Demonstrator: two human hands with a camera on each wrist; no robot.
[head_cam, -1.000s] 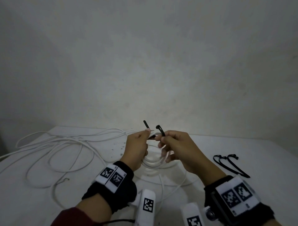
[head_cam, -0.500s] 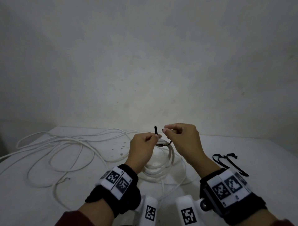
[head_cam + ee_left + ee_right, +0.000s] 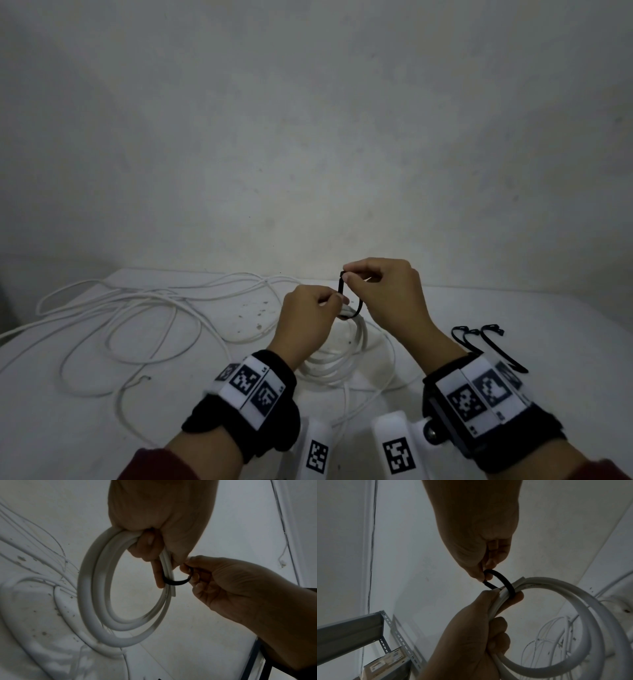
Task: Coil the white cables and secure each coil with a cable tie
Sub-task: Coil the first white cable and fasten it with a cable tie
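White tabletop (image 3: 513, 308) fills the lower frame. At centre, our left hand (image 3: 308, 318) clamps the springy white coil (image 3: 96, 601); our right hand (image 3: 383, 294) pinches the thin, slippery cable tie (image 3: 506, 582) looped around it. We judge gripping beside the tie best.

No readable words, brands or numbers anywhere. Only black-and-white square coded markers, printed on white panels of the left wristband (image 3: 247, 383) and the right wristband (image 3: 478, 394), and on the two white camera mounts (image 3: 317, 454) below the wrists; small characters beside the wristband markers too tiny to make out. Faint printed lines on a label on a cardboard box (image 3: 385, 665) under the metal shelf frame (image 3: 349, 627) in the right wrist view, too blurred to read.
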